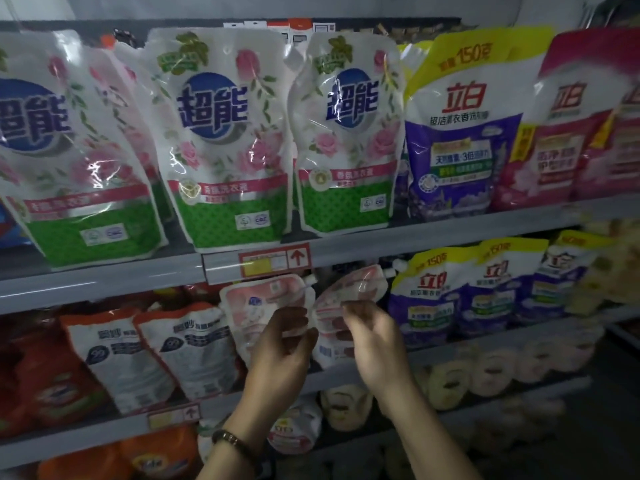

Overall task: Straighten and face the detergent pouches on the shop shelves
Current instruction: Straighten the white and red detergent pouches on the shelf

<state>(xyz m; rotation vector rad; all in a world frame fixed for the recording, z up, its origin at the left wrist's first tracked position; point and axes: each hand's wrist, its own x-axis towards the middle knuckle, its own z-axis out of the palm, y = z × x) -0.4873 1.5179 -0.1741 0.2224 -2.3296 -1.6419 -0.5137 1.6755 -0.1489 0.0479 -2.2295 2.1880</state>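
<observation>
I saw the middle shelf (86, 433) holding two pink pouches, set between orange-and-white pouches (145, 351) and purple pouches (450, 299). The upright pink pouch (256, 306) faced out. The tilted pink pouch (356, 285) leaned right, with its spout at its upper corner. The right hand (374, 341) pinched the tilted one's lower left edge. The left hand (280, 348) curled at the upright one's right edge; I could not tell whether it gripped. Both hands hid the pouches' lower parts. The pale rolls (491, 368) below were dim and blurred.
</observation>
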